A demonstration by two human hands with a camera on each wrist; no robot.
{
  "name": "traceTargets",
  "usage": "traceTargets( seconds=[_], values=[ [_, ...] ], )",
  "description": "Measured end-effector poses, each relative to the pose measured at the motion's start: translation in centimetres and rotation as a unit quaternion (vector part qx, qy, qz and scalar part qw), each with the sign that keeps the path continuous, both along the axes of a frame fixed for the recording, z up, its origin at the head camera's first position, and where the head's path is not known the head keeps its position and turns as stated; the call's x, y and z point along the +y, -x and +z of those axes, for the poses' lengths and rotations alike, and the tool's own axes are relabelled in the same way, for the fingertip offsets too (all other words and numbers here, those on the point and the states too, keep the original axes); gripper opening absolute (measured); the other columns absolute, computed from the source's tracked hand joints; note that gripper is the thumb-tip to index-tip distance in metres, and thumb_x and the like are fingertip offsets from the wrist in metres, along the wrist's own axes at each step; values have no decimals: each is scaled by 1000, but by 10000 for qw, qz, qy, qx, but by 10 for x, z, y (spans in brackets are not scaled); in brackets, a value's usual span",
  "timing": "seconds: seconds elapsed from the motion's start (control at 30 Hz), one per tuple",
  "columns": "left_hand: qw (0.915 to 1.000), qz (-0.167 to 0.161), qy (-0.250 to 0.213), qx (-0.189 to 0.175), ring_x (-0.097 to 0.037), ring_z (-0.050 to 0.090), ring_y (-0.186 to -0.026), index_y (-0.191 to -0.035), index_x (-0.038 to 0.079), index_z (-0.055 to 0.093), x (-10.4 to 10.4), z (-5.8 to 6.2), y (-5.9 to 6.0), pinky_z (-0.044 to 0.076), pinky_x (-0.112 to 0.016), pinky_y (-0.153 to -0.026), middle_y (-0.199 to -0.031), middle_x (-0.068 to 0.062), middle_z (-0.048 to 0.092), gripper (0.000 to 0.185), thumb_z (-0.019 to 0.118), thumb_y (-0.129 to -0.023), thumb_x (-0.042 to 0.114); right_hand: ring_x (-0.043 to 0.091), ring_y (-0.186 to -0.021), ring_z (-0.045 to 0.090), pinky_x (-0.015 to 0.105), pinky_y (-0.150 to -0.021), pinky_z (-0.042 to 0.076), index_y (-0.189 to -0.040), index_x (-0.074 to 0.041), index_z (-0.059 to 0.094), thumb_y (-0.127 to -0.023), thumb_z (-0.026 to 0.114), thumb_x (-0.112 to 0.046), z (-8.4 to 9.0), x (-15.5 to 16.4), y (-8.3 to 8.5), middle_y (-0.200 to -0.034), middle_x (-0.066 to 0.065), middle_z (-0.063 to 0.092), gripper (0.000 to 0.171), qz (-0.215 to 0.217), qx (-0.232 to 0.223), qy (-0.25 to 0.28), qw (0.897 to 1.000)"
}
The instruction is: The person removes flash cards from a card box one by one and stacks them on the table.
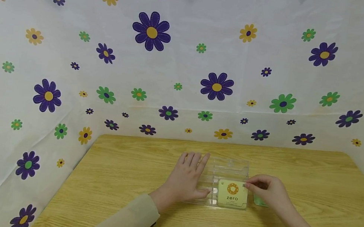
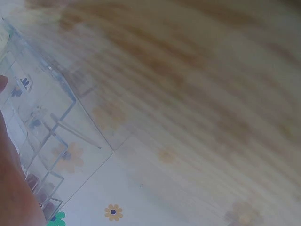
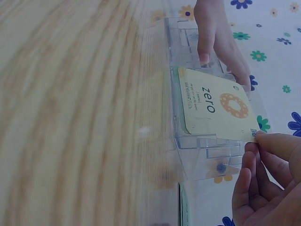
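A clear plastic card holder [image 1: 227,171] stands on the wooden table [image 1: 120,181]. In its front slot sits a pale yellow card [image 1: 232,194] printed "zero" with an orange ring. My left hand [image 1: 188,178] lies flat against the holder's left side, fingers straight, thumb by the card's lower left. My right hand [image 1: 265,192] pinches the card's upper right corner between thumb and fingers [image 3: 263,150]. The right wrist view shows the card [image 3: 214,106] leaning in the holder [image 3: 197,150], with the left hand [image 3: 216,37] beyond it. The left wrist view shows the holder's clear stepped tiers [image 2: 42,127].
A green-edged card or stack [image 1: 258,201] lies on the table just under my right hand, and its edge [image 3: 181,207] shows below the holder. A floral cloth [image 1: 188,54] walls the table at the back and both sides.
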State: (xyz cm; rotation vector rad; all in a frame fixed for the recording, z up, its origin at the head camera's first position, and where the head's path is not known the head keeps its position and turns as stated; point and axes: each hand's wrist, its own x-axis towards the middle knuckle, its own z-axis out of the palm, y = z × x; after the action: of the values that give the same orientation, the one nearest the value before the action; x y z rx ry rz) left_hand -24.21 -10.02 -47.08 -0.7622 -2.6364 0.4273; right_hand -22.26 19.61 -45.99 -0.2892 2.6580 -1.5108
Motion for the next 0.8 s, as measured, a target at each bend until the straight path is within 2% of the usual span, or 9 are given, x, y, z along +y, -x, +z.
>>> traceTargets(
  seconds=[0.33, 0.6, 0.8],
  values=[
    [10000, -4, 10, -40, -26, 50, -128, -169, 10, 23, 0, 0, 1, 39, -47, -114, -140, -9, 49, 112, 51, -89, 83, 2, -84, 68, 20, -74, 57, -105, 0, 81, -97, 77, -13, 5, -2, -1, -106, 14, 79, 16, 10, 62, 65, 10000],
    [9999, 49, 27, -158, -27, 49, -129, -169, 10, 21, 0, 1, 0, 38, -48, -116, -141, -9, 48, 113, 51, -89, 83, 2, -85, 67, 20, -74, 57, -107, 0, 81, -97, 77, -13, 6, -2, 0, -107, 14, 79, 17, -24, 32, 69, 10000],
    [9999, -8, -17, -99, -27, 49, -130, -169, 10, 22, -1, 0, 1, 39, -49, -116, -141, -10, 48, 112, 51, -88, 82, 2, -84, 67, 20, -74, 56, -108, 0, 81, -97, 76, -12, 7, -2, 0, -107, 14, 79, 17, -58, 32, 67, 10000]
  ],
)
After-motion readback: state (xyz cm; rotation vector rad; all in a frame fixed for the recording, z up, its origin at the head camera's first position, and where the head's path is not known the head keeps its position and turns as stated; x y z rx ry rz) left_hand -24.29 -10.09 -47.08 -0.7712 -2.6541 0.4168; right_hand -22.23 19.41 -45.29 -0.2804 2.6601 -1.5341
